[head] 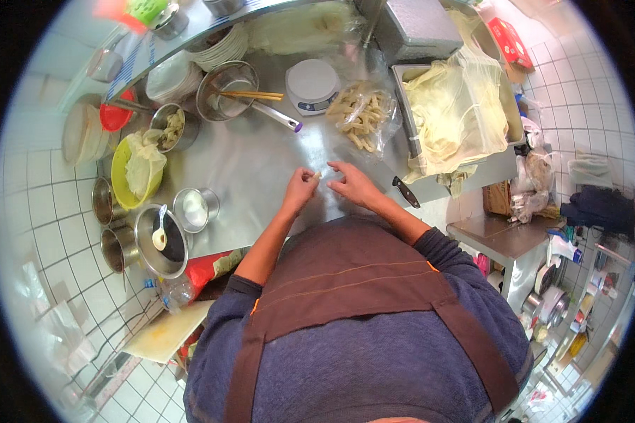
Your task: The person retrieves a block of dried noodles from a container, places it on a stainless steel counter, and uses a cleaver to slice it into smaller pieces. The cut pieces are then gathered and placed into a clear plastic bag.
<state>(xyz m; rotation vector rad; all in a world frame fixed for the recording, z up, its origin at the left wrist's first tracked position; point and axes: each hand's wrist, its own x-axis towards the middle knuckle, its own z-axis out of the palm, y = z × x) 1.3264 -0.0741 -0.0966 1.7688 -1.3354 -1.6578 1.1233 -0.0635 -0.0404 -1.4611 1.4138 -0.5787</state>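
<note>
My left hand (300, 186) pinches a small pale piece (317, 175) of food between thumb and fingertips, low over the steel worktop (254, 158). Just to its right, my right hand (351, 185) has thumb and fingers apart with nothing visible in them. Beyond it lies a clear plastic bag (390, 113) with many pale yellowish strips of food (362, 122), some spilling towards me. A knife with a dark riveted handle (406, 192) rests right of my right hand, its handle reaching the front edge. A white kitchen scale (312, 82) stands behind the bag's left side.
To the right, a steel tray (410, 119) holds pale yellow sheets (450, 116) under thin cloth. A saucepan (227, 95) with chopsticks (254, 95) across it stands back left. Along the left are a yellow-green bowl (119, 174), a metal cup (206, 209) with white contents and a steel bowl (144, 254).
</note>
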